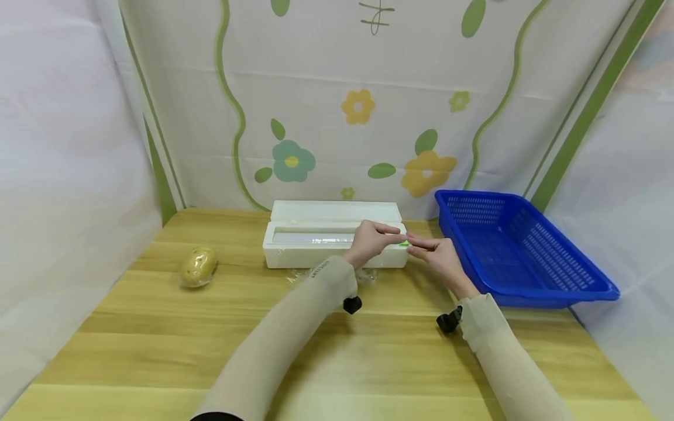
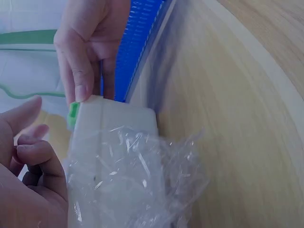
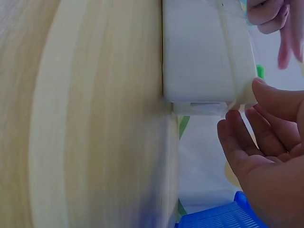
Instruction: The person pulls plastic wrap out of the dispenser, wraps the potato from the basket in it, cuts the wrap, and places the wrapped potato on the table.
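Observation:
A long white cling film dispenser point(image 1: 337, 258) stands on the table, its lid point(image 1: 337, 211) raised at the back. Through its opening a pale roll point(image 1: 313, 238) shows. Crumpled clear film point(image 2: 137, 171) hangs down the front. At the right end of the top is a small green slider point(image 3: 260, 71). My right hand point(image 1: 439, 257) pinches that end corner, thumb by the slider and fingertips at the end face. Over the right part of the dispenser hovers my left hand point(image 1: 371, 241), index finger extended and other fingers bent, with nothing visible in its grasp.
On the left of the wooden table point(image 1: 158, 339) lies a film-wrapped yellow item point(image 1: 198, 266), like a potato or mango. A blue plastic basket point(image 1: 526, 295) stands at the right, close to my right hand. A flowered curtain point(image 1: 316, 88) hangs behind the table.

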The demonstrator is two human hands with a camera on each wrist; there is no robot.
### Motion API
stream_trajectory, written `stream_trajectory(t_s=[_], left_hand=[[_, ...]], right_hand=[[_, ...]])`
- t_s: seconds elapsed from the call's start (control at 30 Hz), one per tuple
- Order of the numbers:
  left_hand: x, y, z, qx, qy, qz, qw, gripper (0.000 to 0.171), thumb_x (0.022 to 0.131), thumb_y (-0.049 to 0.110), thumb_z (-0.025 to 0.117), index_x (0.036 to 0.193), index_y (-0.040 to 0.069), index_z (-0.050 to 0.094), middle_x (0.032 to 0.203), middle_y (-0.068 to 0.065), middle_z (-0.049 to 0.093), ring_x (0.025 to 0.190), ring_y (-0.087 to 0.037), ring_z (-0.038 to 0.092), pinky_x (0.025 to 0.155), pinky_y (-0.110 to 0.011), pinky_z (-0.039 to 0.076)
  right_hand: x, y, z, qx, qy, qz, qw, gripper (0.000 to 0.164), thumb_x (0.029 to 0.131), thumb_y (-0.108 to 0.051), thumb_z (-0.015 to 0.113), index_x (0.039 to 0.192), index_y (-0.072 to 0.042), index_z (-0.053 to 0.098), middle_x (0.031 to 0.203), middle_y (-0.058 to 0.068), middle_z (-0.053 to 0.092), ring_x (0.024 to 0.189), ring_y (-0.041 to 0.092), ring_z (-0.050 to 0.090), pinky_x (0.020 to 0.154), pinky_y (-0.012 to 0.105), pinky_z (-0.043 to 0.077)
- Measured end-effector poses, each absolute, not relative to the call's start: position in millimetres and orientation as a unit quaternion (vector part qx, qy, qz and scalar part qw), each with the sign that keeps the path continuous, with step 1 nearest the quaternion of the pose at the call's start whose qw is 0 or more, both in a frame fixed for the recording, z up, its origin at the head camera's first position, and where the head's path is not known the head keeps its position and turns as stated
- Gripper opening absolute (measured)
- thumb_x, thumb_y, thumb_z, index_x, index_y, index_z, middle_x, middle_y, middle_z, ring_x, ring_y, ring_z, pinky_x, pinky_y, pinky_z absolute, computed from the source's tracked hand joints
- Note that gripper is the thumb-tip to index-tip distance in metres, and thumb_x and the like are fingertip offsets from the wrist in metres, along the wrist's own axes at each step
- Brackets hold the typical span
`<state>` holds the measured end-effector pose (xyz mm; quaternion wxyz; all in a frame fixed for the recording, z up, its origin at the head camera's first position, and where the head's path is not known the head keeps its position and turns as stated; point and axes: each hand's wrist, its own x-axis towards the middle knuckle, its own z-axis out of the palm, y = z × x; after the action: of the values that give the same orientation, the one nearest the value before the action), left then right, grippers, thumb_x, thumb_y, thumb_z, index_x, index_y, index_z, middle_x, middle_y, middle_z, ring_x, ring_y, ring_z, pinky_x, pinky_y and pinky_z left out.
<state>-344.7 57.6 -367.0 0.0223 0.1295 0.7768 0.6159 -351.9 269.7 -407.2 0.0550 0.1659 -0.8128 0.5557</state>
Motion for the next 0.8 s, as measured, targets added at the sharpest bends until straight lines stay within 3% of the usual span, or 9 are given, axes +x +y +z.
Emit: stream_trajectory(t_s=[0.17,0.4,0.63,0.8], left_hand=[[-350,68,-370,0.106,0.789,0.605,0.026,0.033,0.083,0.024,0.083,0.110,0.007,0.076,0.091,-0.001,0.073,0.043,-0.011,0.045,0.047,-0.025,0.042],[-347,78,-372,0.084,0.779,0.621,0.031,0.021,0.082,0.009,0.082,0.101,0.001,0.077,0.109,-0.008,0.071,0.047,-0.014,0.060,0.052,-0.028,0.055],[-342,90,-379,0.055,0.754,0.654,0.033,0.027,0.082,0.004,0.081,0.107,-0.003,0.074,0.081,-0.015,0.072,0.043,-0.017,0.061,0.048,-0.030,0.055],[-341,92,-381,0.039,0.747,0.664,0.008,0.022,0.085,0.002,0.077,0.106,-0.004,0.074,0.087,-0.019,0.072,0.042,-0.017,0.061,0.048,-0.030,0.055]], right_hand=[[-353,269,-407,0.169,-0.809,0.561,0.057,0.035,0.090,-0.021,0.074,0.120,-0.005,0.070,0.128,0.007,0.062,0.123,0.022,0.054,0.091,0.024,0.048],[-353,271,-410,0.170,-0.803,0.568,0.060,0.033,0.090,-0.020,0.074,0.119,-0.005,0.070,0.127,0.007,0.063,0.121,0.024,0.056,0.090,0.024,0.049],[-354,270,-411,0.170,-0.803,0.567,0.067,0.033,0.089,-0.020,0.075,0.117,-0.003,0.071,0.125,0.008,0.064,0.120,0.024,0.057,0.092,0.028,0.048],[-355,270,-410,0.180,-0.808,0.556,0.078,0.031,0.089,-0.021,0.075,0.114,-0.003,0.072,0.123,0.008,0.065,0.117,0.023,0.059,0.094,0.028,0.047]])
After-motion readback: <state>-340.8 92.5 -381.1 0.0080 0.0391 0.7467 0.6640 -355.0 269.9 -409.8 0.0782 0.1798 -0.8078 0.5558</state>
